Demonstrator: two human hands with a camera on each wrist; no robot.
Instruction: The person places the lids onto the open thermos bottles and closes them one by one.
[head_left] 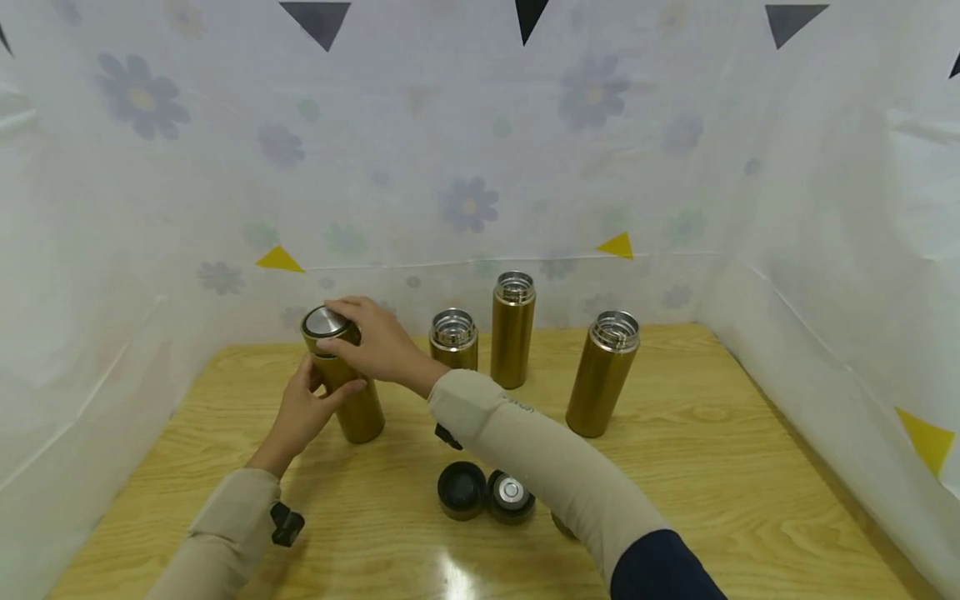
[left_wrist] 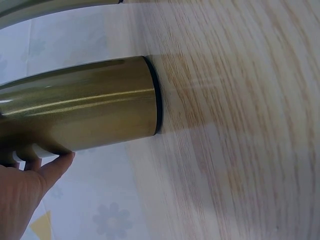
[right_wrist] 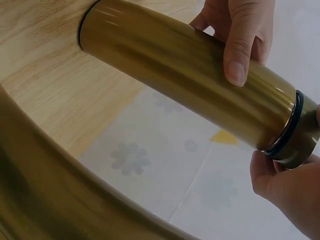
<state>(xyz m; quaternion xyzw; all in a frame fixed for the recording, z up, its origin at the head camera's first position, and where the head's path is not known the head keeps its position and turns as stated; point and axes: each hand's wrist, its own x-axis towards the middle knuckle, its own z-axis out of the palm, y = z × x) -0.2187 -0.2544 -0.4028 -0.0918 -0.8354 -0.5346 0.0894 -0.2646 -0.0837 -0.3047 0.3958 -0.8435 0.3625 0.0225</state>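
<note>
A gold thermos bottle (head_left: 362, 415) stands on the table at the left, with its lid (head_left: 327, 322) on its mouth. My left hand (head_left: 298, 417) holds the bottle's body below the lid, thumb on the near side. From above, my right hand (head_left: 382, 343) grips the lid between thumb and fingers. In the right wrist view a dark ring shows between the lid (right_wrist: 306, 137) and the body (right_wrist: 185, 65), and the left thumb lies along the body. The left wrist view shows the bottle's dark base edge on the wood, with the left fingers (left_wrist: 55, 170) at its side.
Three lidless gold bottles stand farther right: one behind the right forearm (head_left: 453, 329), one at the back (head_left: 513, 346), one at the right (head_left: 600, 387). Two black-lined lids (head_left: 461, 492) lie at the front middle of the table (head_left: 360, 533); another round item is mostly hidden by the right sleeve.
</note>
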